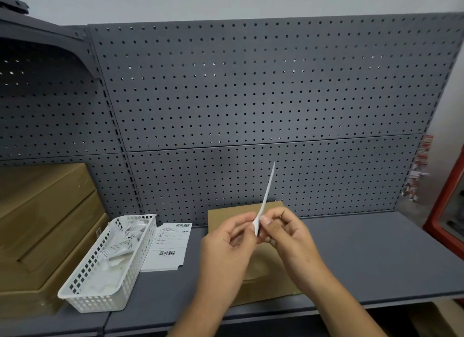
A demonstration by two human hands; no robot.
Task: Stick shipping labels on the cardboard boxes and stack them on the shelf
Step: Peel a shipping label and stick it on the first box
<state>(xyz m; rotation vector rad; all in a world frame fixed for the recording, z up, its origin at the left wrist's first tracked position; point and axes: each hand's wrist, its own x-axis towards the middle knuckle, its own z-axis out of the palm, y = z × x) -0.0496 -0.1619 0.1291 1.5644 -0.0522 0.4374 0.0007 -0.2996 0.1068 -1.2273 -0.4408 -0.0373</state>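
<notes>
Nearest me, my left hand [227, 238] and right hand [285, 230] meet above the shelf [364, 256], fingertips pinched together on the lower end of one shipping label [265, 198]. I see the label edge-on, a thin white strip rising up and to the right against the pegboard back panel [251, 85]. Both hands are closed on it.

Directly beneath my hands a flat cardboard box [231, 217] lies on the shelf, its far edge close to the pegboard and its near edge towards the shelf's front lip.

To the left, a stack of printed shipping labels [168, 246] lies flat, barcodes showing, touching the side of a white perforated plastic basket [105, 269]. The basket holds crumpled white backing strips.

At the left end, brown cardboard boxes [42, 226] are stacked. The right half of the shelf, out to its right edge, is bare grey surface.
</notes>
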